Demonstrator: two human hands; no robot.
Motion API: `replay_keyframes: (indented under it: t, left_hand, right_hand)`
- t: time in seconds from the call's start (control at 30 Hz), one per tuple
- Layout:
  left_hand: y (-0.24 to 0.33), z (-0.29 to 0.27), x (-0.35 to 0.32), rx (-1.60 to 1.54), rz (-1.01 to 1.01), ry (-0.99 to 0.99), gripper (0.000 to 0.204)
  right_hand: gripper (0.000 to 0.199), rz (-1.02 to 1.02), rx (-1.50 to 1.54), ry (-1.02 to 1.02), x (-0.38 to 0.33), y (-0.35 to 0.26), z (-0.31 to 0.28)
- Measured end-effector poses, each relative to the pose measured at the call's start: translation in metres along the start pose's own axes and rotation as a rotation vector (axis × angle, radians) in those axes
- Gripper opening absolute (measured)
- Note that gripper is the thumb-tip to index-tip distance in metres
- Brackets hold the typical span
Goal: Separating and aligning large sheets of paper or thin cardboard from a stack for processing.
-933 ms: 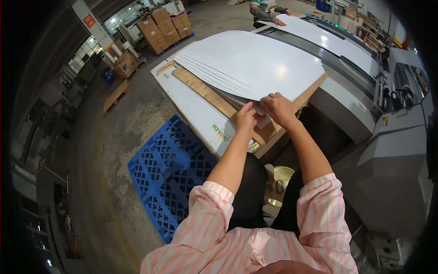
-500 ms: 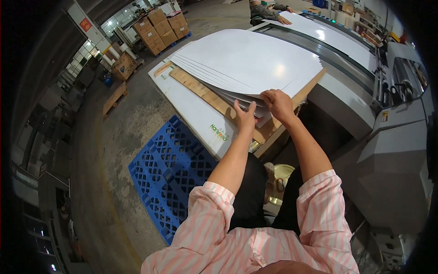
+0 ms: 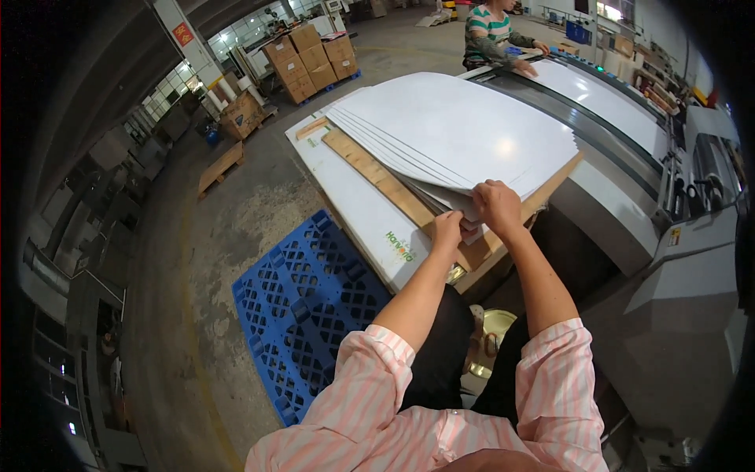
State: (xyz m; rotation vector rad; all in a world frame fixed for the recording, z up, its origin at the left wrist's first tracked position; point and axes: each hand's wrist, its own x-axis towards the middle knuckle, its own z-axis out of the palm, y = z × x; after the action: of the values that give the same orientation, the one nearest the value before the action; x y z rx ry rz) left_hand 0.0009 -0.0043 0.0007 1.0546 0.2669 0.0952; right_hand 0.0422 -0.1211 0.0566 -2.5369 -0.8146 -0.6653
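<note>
A fanned stack of large glossy white sheets [image 3: 464,118] lies on a wooden board [image 3: 370,161], its near corner lifted and curled. My right hand [image 3: 499,208] pinches the raised near corner of the upper sheets. Just left of it and lower, my left hand [image 3: 447,231] has its fingers drawn together on the edges of the lower sheets, whose grey undersides show in the gap. How many sheets each hand grips is hidden by the fingers. Beneath the board is a white panel [image 3: 346,200] with a printed logo.
A blue plastic pallet [image 3: 307,307] lies on the floor at left. To the right stands a large grey machine [image 3: 676,291] with a flat bed. Across it, a co-worker [image 3: 491,39] reaches over another white sheet [image 3: 602,98]. Stacked cartons [image 3: 311,59] stand at the back.
My left hand's spread fingers and thumb have come together at the lower sheets. My right hand stays at the lifted corner. The view has shifted, showing more of the co-worker.
</note>
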Motion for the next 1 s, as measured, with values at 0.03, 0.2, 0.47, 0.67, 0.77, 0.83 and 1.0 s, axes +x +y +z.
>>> replay_keyframes:
  t: [0.03,0.2,0.47,0.67,0.77,0.83,1.0]
  left_hand:
    - [0.000,-0.001,0.000,0.004,0.009,0.019,0.014]
    - [0.001,-0.004,-0.001,0.032,0.027,0.038,0.015]
    - [-0.002,-0.002,0.002,0.034,0.008,-0.004,0.015]
    - [0.001,-0.001,-0.001,0.081,-0.009,0.008,0.013]
    - [0.003,0.000,-0.005,0.066,-0.031,0.020,0.011]
    - [0.005,-0.002,-0.007,0.028,-0.015,0.024,0.010]
    - [0.002,0.000,-0.005,0.014,-0.006,0.015,0.008]
  right_hand:
    - [0.014,0.076,0.078,0.113,0.003,-0.001,-0.003]
    - [0.013,0.095,0.138,0.326,0.004,-0.011,-0.019]
    - [0.015,-0.080,-0.071,-0.160,-0.010,-0.003,0.005]
    - [0.018,-0.046,-0.106,-0.187,-0.013,-0.001,0.013]
    - [0.014,-0.033,-0.131,-0.169,-0.014,-0.001,0.020]
    - [0.017,-0.033,-0.111,-0.129,-0.014,-0.003,0.023]
    - [0.024,0.102,0.047,-0.208,-0.014,-0.003,0.004]
